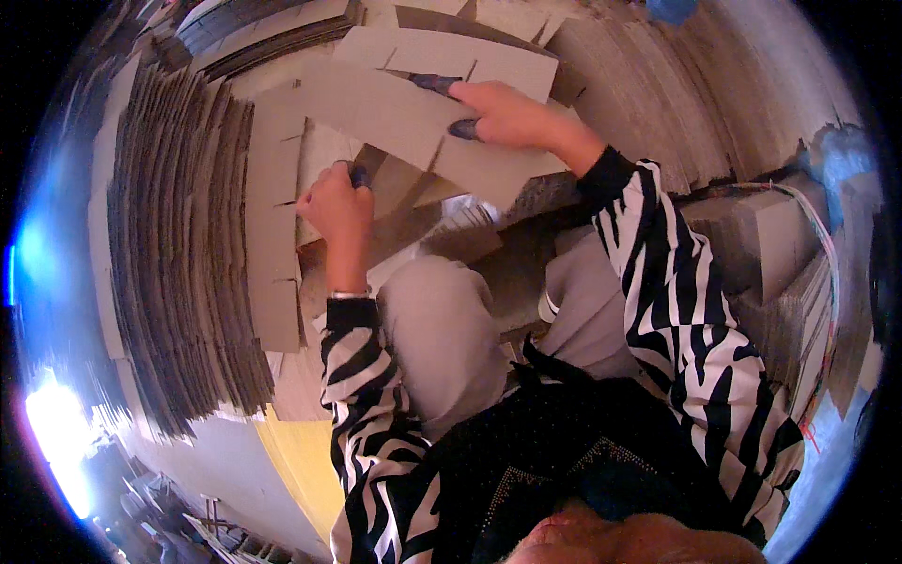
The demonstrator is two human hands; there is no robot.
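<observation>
In the head view, the sheet (385,111), plain card with slots cut in it, lies ahead of the person, beyond the knees. Its long axis slants from the far left down toward the near right. The right hand (503,115) is the nearer one: it comes in from the right and lies on the sheet, toward the far edge. Its thumb, with a dark cover, is set on the face and parted from the dark-covered fingers, which reach left along that edge. Whether they pinch the card, I cannot tell.

A second sheet (507,64) lies just behind, partly covered.

The left hand (338,211) is nearer the body and apart from the sheet, which lies ahead and to the right of it. Its fingers are curled in a narrow shape beside the right edge of the strip (272,226), whose long axis runs toward the body. Whether they grip that edge, I cannot tell. Left of the strip stands a stack (178,244) of card.
</observation>
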